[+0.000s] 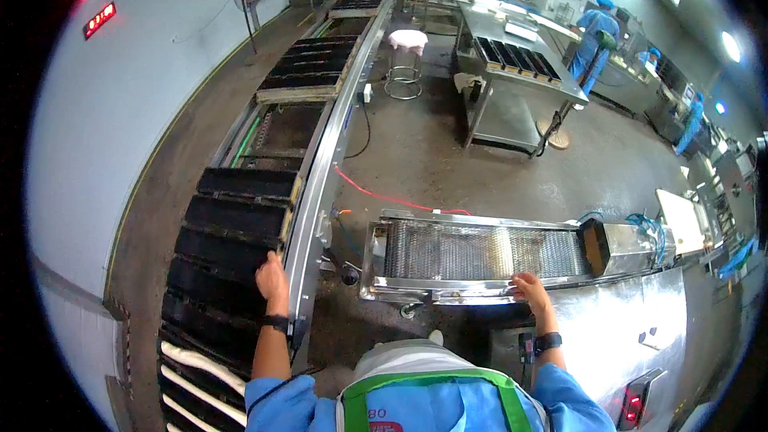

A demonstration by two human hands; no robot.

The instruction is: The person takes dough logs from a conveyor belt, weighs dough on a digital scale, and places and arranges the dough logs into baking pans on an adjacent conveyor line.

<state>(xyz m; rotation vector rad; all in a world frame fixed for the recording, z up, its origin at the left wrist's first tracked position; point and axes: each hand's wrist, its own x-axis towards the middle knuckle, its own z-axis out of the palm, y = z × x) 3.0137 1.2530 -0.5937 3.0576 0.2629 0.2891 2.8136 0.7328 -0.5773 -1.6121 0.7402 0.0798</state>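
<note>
Black trays (pixel 232 214) at left hand (pixel 273 278), mesh conveyor (pixel 456 252) by right hand (pixel 531 291); both grips unclear; stool (pixel 408 41), steel table (pixel 569 86) beyond.

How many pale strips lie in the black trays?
3, all at lower left: the uppermost strip, the middle strip below it and the lowest strip at the bottom edge. More may lie out of view.

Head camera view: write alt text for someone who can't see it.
A person's left hand is at the edge of black trays on a long conveyor, the right hand at the near edge of a short mesh belt. Long pale strips lie along the nearest trays; a metal table and people in blue stand beyond.
</note>
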